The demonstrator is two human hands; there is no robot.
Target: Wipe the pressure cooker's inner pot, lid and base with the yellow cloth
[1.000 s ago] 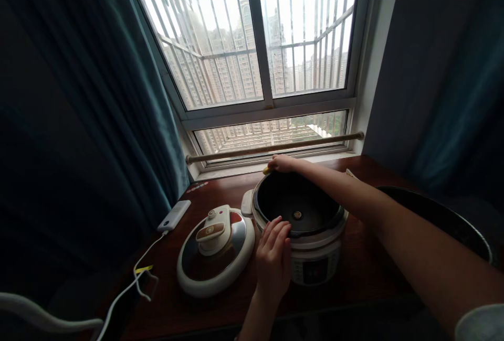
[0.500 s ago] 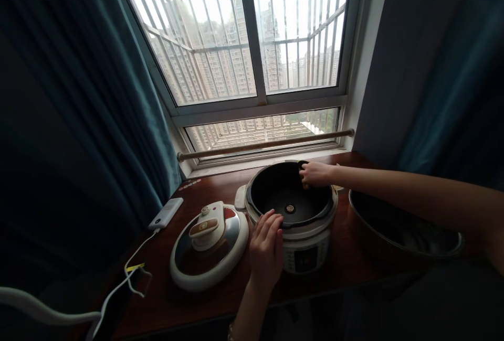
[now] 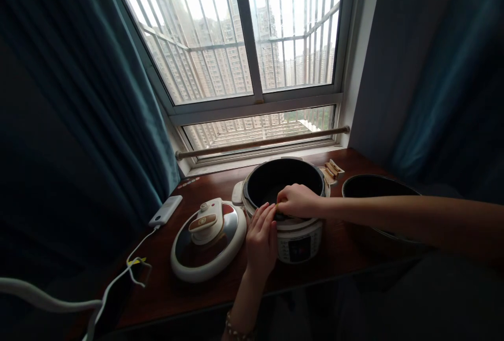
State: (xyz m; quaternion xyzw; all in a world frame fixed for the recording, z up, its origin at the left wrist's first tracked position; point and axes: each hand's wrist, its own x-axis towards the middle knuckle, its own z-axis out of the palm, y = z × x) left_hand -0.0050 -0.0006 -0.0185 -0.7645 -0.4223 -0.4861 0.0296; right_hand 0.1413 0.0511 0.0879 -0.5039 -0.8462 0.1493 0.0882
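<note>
A white electric pressure cooker stands on the table with its lid off, its dark inner wall showing. My left hand lies against the near left of its rim, fingers stretched out and side by side. At the front of the rim, my right hand is closed, its fingertips close to those of my left. A small yellowish and dark piece peeks out beneath the right fingers; its kind is hidden. To the left lies the round cooker lid, with a white rim and a brown handle.
A large dark pot stands to the right, partly behind my right forearm. On the left a white device has a white cable. The wooden table ends below a barred window, with a rail across it.
My right hand has moved from the far right inside of the cooker to its near rim, beside my left hand. The hinge piece behind the cooker has come into view.
</note>
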